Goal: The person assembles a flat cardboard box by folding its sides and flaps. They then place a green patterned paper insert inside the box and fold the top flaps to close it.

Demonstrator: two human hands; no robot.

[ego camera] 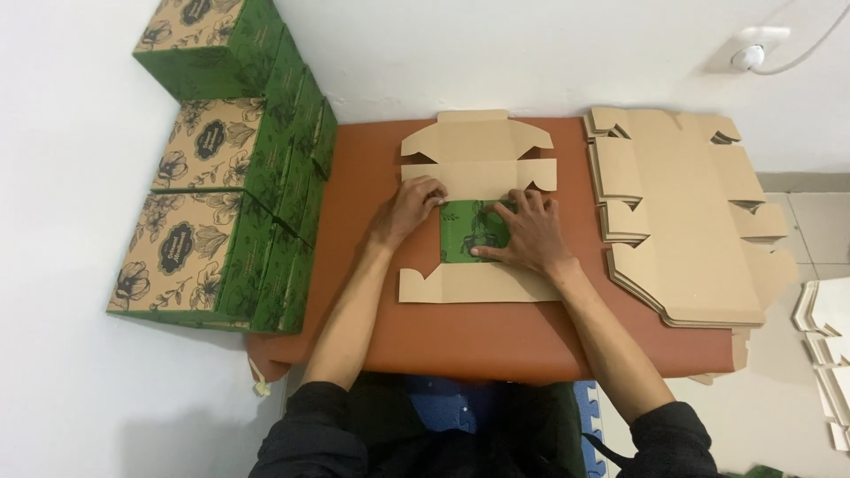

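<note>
Head view shows both hands, left hand (414, 205) and right hand (524, 232), pressed flat and apart on a half-folded box blank (476, 159) at frame centre, with finished green boxes (212, 150) stacked upper left and unfolded blanks (682, 212) piled right, so folding looks barely begun.

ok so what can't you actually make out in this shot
- Head view: the middle of the flat box blank lies under the left hand and right hand, so the fold there is hidden.
- How many sheets are in the stack of flat blanks: the edges are too fine to count.
- The pale flat pieces at the right are cut off by the frame edge.
- The stacked green boxes hide whatever is behind them.
</note>
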